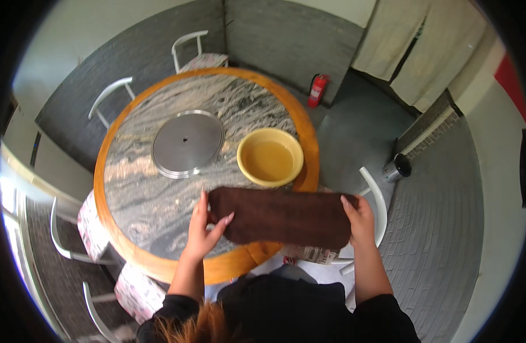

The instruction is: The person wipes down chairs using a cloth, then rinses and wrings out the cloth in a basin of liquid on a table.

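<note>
A dark brown cloth (284, 218), apparently folded into a long band, is stretched between my two hands above the near edge of a round table. My left hand (206, 227) grips its left end, thumb on top. At the right end, my right hand (360, 218) pinches the cloth with the thumb over its upper face. Just beyond the cloth stands a yellow basin (270, 157) holding liquid. Farther left, a round metal lid (188, 144) with a small central hole lies at the middle of the stone tabletop. The fingers behind the cloth are partly hidden.
The round table (136, 188) has a marbled stone top and a wooden rim. White-framed chairs with patterned seats (138, 293) surround it. A red fire extinguisher (317, 90) stands by the far wall, and a bin (397, 168) is on the floor at the right.
</note>
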Demonstrator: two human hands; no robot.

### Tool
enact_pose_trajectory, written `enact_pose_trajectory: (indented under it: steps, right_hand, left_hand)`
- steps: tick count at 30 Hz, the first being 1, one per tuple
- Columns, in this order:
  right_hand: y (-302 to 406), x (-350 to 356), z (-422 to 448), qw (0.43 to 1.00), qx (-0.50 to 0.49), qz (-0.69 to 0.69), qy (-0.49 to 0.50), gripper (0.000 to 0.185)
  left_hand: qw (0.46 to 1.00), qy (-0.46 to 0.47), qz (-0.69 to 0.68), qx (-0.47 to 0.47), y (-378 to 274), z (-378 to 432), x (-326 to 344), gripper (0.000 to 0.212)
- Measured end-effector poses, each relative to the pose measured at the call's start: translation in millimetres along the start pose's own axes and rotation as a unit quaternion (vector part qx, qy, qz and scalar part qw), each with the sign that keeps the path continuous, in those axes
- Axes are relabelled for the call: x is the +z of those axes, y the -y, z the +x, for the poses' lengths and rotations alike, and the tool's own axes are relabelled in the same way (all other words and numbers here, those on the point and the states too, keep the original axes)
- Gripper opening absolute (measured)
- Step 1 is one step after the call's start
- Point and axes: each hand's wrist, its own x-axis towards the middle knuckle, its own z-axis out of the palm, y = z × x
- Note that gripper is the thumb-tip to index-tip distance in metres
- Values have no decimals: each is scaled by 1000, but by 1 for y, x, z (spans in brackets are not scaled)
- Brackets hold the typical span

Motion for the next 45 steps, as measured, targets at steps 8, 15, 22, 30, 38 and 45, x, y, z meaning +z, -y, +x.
enact_pose_trajectory:
  steps: [8, 15, 22, 30, 38, 45]
  right_hand:
    - [-1, 16, 137, 984, 18, -51, 170, 33]
    - [-102, 84, 261, 956, -32, -153, 250, 37]
    - [-139, 105, 294, 753, -188, -580, 247, 44]
    - [-183, 108, 286, 447, -326, -757, 348, 53]
    - [-197, 125, 287, 488, -86, -747, 444, 59]
    - [-190, 123, 290, 614, -26, -672, 413, 61]
  left_hand:
    - [985, 27, -97, -137, -7, 86, 90, 84]
    - [960, 175, 175, -134, 57, 168, 148, 84]
    - [862, 351, 293, -217, 107, 187, 173, 75]
    - [799, 341, 495, 1, 149, 164, 219, 65]
    - [767, 442, 431, -174, 168, 152, 253, 69]
    - [806, 453, 259, -279, 164, 173, 242, 78]
